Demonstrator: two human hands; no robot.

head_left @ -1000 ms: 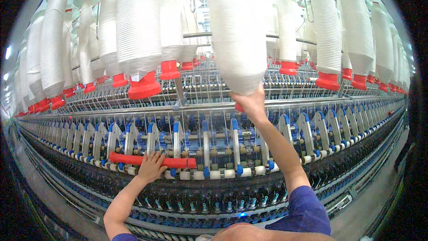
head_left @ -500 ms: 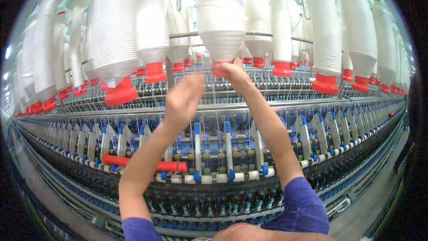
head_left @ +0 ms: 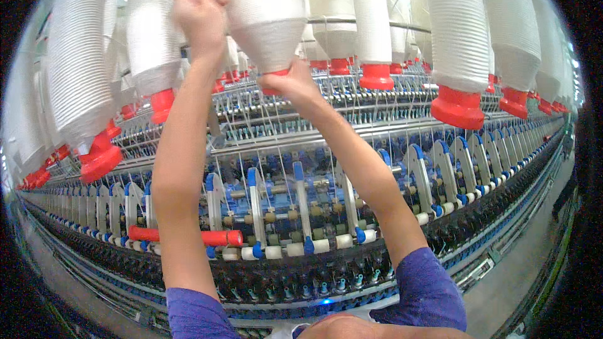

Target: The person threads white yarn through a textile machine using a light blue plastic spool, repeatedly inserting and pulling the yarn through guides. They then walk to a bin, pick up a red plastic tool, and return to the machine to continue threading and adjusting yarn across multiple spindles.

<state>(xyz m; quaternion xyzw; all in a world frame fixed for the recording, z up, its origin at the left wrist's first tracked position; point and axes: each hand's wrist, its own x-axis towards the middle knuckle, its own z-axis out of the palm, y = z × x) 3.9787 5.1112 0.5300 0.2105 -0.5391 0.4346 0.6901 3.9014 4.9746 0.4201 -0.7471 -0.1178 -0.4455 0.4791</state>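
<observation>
A large white roving bobbin [head_left: 267, 16] hangs in front of me, narrowing toward its red lower end. My right hand [head_left: 295, 85] is wrapped round that red end from below. Raised beside the bobbin's left flank is my left hand [head_left: 200, 16], its fingers curled together and slightly blurred. Whatever those fingers hold, if anything, is too small to make out. A pale strand crosses the bobbin near its top. An empty red bobbin tube [head_left: 217, 238] lies on the machine's rollers, partly hidden behind my left forearm.
More full roving bobbins [head_left: 455, 31] hang in rows on both sides, close to my arms. Below them runs the spinning frame with blue-tipped arms [head_left: 298, 198] and white rollers [head_left: 295, 249]. Thin strands run down into it. An aisle floor [head_left: 534, 232] shows at right.
My left hand has risen from below the bobbins to the bobbin's left side. The view has shifted, so the bobbin sits further left. My right hand stays on its red end.
</observation>
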